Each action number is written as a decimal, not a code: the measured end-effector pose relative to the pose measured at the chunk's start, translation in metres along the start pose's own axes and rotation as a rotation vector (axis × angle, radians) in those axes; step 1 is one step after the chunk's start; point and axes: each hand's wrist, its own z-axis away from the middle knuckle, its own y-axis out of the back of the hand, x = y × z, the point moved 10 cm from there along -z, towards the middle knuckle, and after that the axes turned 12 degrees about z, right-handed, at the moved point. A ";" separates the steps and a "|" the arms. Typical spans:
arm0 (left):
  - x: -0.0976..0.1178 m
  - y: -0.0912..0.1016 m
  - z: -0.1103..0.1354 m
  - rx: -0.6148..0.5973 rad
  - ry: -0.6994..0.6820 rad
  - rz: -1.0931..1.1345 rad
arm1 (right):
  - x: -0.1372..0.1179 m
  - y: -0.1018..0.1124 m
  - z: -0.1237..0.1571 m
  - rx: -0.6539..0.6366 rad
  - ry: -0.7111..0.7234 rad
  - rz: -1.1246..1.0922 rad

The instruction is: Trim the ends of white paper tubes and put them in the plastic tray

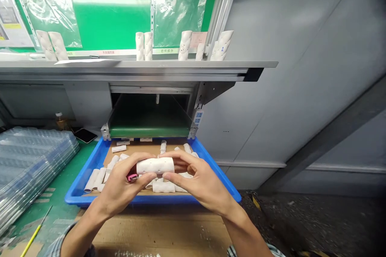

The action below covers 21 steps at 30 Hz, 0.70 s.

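A white tube [155,165] is level above a blue bin [150,199], pinched at one end by the left hand [122,180] and at the other by the right hand [201,178], with a small pink object [132,177] beside the left palm. Other tubes [119,149] lie in the bin, below a green conveyor belt [149,132].

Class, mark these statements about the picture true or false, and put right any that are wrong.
1. The left hand and right hand hold a tube. True.
2. The tray is red. False: it is blue.
3. Loose tubes lie in the tray. True.
4. The held tube points straight up. False: it is roughly level.
5. A phone lies left of the tray. True.
6. The left hand is gloved. False: it is bare.
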 end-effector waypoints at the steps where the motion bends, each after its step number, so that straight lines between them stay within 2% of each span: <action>1: -0.001 -0.001 0.000 -0.004 0.013 0.006 | -0.002 0.000 0.000 -0.003 0.009 0.002; 5: 0.004 0.001 0.000 0.014 -0.039 0.014 | -0.002 -0.004 0.001 -0.039 -0.007 -0.023; 9: 0.003 0.001 0.000 0.020 -0.028 0.059 | -0.003 -0.001 0.001 -0.004 0.012 0.045; 13: 0.012 0.003 0.001 0.032 -0.134 -0.016 | 0.001 -0.004 0.001 -0.035 -0.029 -0.022; 18: 0.002 0.001 0.001 -0.002 -0.044 -0.014 | -0.004 -0.002 0.002 -0.031 0.020 0.005; 21: 0.005 -0.001 0.002 -0.005 -0.064 -0.014 | -0.001 0.000 0.002 -0.018 0.004 -0.008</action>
